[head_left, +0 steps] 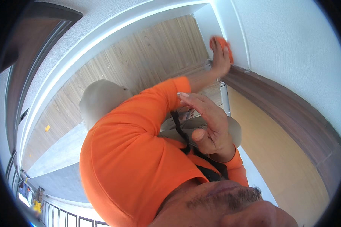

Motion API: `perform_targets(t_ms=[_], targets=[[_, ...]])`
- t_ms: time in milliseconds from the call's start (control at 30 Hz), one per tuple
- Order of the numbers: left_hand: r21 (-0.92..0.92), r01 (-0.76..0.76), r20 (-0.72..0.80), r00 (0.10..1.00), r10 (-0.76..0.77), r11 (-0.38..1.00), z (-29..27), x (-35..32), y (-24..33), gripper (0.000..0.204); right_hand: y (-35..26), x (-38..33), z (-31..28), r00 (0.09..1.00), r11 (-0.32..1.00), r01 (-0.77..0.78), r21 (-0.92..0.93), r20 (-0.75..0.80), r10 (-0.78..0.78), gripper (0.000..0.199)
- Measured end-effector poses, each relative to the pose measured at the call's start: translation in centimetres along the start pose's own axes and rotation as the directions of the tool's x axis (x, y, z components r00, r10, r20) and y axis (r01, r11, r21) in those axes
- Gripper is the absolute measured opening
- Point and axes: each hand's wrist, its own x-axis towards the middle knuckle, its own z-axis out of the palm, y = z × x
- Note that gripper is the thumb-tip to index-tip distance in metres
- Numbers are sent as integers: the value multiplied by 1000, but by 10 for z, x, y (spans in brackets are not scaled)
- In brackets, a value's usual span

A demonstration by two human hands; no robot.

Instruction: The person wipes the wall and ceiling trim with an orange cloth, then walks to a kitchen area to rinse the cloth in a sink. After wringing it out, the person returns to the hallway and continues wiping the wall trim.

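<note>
While the left hand point(220, 56) presses an orange cloth point(224, 46) flat against the white door frame point(236, 34), the right hand point(210, 125) hangs open, holding nothing.

Orange cloth point(226, 48), orange sleeve point(140, 125) — white door frame point(235, 34), dark brown baseboard point(291, 113)

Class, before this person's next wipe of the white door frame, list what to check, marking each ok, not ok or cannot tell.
1. Orange cloth pinned under the left hand: ok.
2. Cloth touching the white door frame: ok.
3. Right hand open and empty: ok.
4. Frame under the cloth clean: cannot tell.
5. Footing on the wood floor: cannot tell.
</note>
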Motion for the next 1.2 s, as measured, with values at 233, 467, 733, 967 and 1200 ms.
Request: perform_targets(t_ms=[233, 467, 733, 967, 1200], targets=[[70, 81, -56, 995, -77, 994, -21, 41, 5, 71, 5, -8, -11, 999, 999, -48, -1, 7, 48, 68], [-71, 417, 7, 909, -418, 906, -27, 32, -9, 47, 6, 10, -4, 994, 994, 89, -67, 71, -84, 71], [-13, 647, 28, 762, -647, 762, -29, 20, -43, 39, -2, 2, -3, 998, 982, 57, -177, 44, -50, 68], [-5, 726, 17, 688, -726, 688, -34, 27, -22, 33, -9, -2, 1, 997, 970, 62, -235, 57, -50, 67], [489, 194, -265, 962, -67, 851, 11, -19, -3, 52, -7, 21, 10, 992, 983, 94, -156, 102, -79, 67]])
